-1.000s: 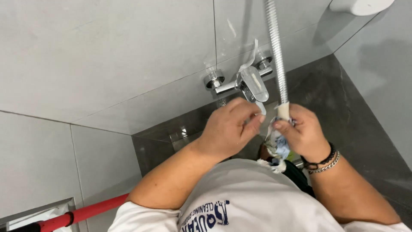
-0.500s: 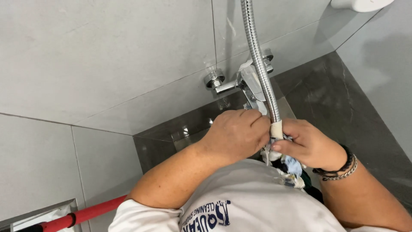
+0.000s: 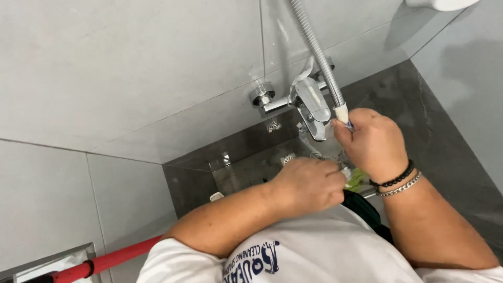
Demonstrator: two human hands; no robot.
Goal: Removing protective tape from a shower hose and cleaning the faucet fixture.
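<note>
While the right hand (image 3: 374, 144) sits at about three o'clock of the view, its grip is clamped on the white end piece of the metal shower hose (image 3: 316, 50), which runs from that fist up to twelve o'clock along the grey wall tiles (image 3: 131, 78). The chrome mixer tap (image 3: 309, 105) juts from the wall just at nine o'clock of that hand, very near the knuckles; whether they touch cannot be told. The left hand (image 3: 309, 183) lies at about five o'clock of the tap, its grip closed into a fist around something small and white that barely shows at the thumb side; what it is cannot be told. Between the two hands a yellow-green cloth (image 3: 357, 178) peeks out. A red pole (image 3: 112, 259) crosses the seven o'clock corner. No container shows its contents here.

Against the picture half a second before, the right hand has risen from beside the left hand to the level of the tap, carrying the hose end with it, and the hands now lie apart rather than knuckle to knuckle. The left hand has dropped slightly lower.
</note>
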